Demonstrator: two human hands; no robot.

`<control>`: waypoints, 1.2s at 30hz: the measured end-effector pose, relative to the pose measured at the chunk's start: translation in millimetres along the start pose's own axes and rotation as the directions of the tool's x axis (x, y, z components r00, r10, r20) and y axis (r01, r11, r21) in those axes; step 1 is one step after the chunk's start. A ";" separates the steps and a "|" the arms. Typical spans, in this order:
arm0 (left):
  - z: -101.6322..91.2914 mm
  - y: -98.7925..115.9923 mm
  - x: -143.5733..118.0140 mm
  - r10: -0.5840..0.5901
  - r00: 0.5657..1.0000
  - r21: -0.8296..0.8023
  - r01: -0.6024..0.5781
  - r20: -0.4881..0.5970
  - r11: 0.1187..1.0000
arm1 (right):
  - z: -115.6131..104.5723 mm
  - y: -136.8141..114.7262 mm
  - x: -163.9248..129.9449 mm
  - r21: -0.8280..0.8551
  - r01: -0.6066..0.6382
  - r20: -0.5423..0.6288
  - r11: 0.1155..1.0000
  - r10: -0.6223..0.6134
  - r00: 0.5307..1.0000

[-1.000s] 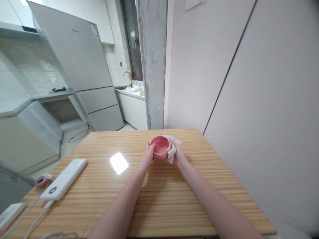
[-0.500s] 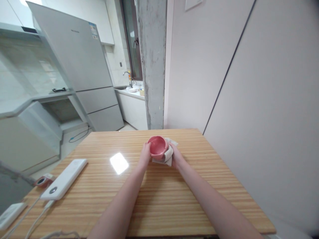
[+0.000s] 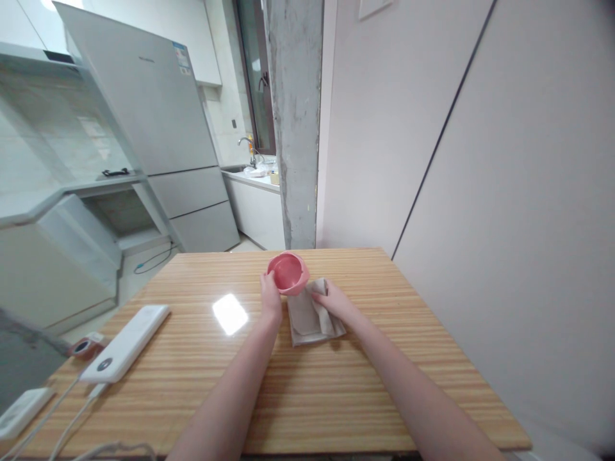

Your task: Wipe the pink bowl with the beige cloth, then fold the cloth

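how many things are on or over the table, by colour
pink: 1, the bowl in the left hand
beige: 1, the cloth under the right hand
white: 2, the power bank and a white device
red: 1, a small round item
total: 5

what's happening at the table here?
A person sits at a wooden table. The left hand grips a small pink bowl, tilted so its inside faces the camera, held just above the tabletop. The right hand rests on a beige cloth lying flat on the table beside the bowl. Off to the left lie a white power bank with cables and a small red-rimmed object. A fridge stands in the background.
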State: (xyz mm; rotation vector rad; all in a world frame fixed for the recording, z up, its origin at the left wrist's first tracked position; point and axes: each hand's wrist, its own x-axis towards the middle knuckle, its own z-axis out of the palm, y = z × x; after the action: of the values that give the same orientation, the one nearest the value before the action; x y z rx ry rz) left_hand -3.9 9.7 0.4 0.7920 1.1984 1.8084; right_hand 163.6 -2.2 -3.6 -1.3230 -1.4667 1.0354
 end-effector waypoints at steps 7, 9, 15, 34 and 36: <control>8.9 9.7 -13.1 -0.035 0.995 0.010 0.034 0.093 0.999 | -0.9 -23.3 -16.7 -0.315 0.566 0.167 0.762 -0.543 0.823; 13.0 12.5 -16.3 -0.147 0.960 -0.041 0.161 0.237 0.986 | -1.7 -23.4 -13.9 -0.320 0.557 0.093 0.767 -0.560 0.824; 16.4 12.0 -23.5 -0.227 0.823 0.289 0.080 0.520 0.954 | -44.7 -0.7 11.6 -0.452 0.260 -0.328 0.853 -0.430 0.841; 10.8 9.2 -46.1 -0.300 0.305 0.414 -0.797 0.904 0.440 | -111.1 55.6 25.0 -0.393 -0.310 -0.717 0.866 -0.077 0.692; 10.7 9.0 -45.8 -0.286 0.315 0.415 -0.800 0.905 0.433 | -111.2 55.7 24.9 -0.380 -0.309 -0.717 0.871 -0.066 0.694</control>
State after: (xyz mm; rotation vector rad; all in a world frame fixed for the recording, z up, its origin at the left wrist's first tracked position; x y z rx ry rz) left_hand 24.2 -27.9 9.5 2.4573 1.0319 0.3720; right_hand 284.3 29.9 -25.8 -1.9232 -1.0340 0.1253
